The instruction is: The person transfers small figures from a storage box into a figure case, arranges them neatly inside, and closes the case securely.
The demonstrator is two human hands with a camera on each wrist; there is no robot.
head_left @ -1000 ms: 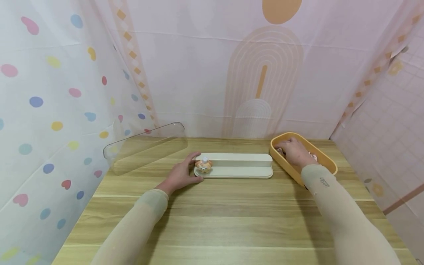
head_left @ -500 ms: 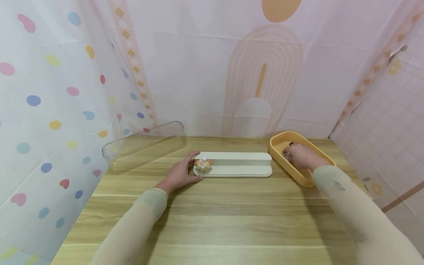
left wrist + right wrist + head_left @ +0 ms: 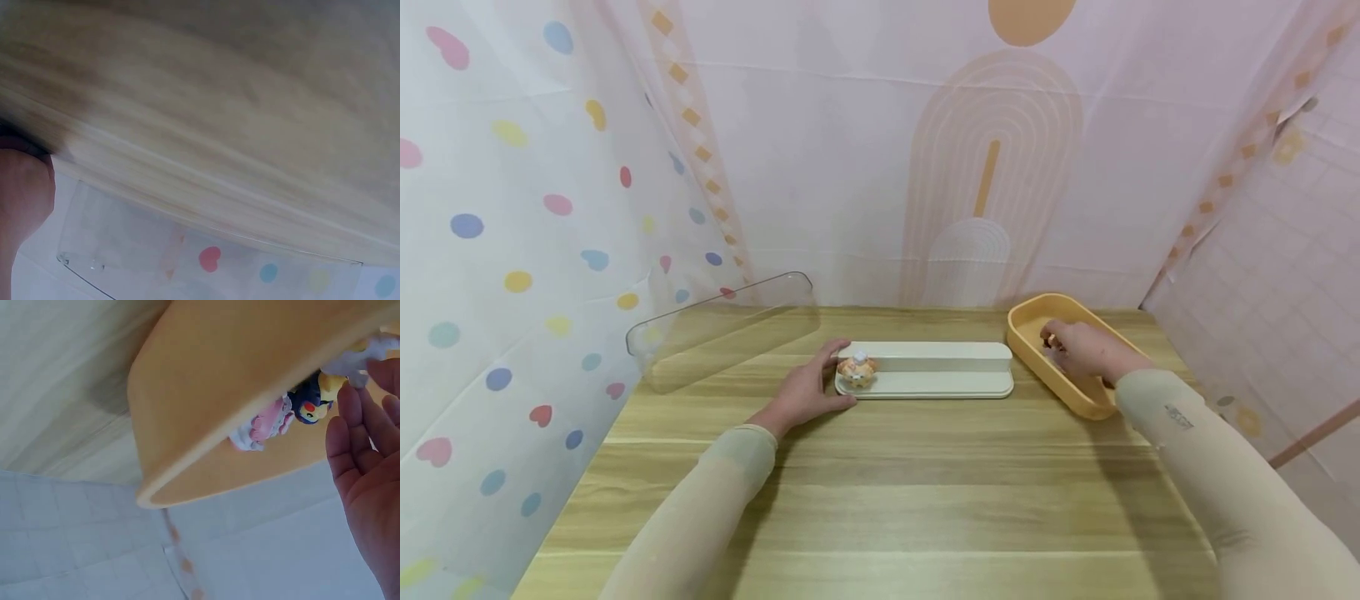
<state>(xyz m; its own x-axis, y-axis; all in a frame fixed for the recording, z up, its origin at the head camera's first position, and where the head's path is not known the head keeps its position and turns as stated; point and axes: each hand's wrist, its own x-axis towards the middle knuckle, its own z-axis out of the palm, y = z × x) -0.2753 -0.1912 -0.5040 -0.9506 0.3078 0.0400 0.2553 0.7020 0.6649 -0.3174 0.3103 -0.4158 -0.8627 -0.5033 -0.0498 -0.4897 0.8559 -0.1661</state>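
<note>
A long cream two-step display stand (image 3: 943, 383) lies in the middle of the table. At its left end sits a small orange-and-white figurine (image 3: 857, 372) with a white top. My left hand (image 3: 805, 393) holds that end, thumb at the front edge and fingers at the back. My right hand (image 3: 1086, 350) reaches into a yellow bin (image 3: 1051, 377) on the right. In the right wrist view its thumb and fingertips pinch a small whitish figurine (image 3: 353, 361), partly cut off by the frame. Beside it in the bin lies a figurine in a pink dress (image 3: 270, 422) with a yellow face and dark hood.
A clear plastic cover (image 3: 730, 342) with a dark-lined edge stands at the back left, near the dotted curtain (image 3: 520, 217). The wooden table (image 3: 880, 483) runs back to a pink curtain (image 3: 820, 167).
My right hand has shifted back toward the right within the bin, and its fingers have risen slightly. The left hand keeps its place at the stand. The view has tilted a little.
</note>
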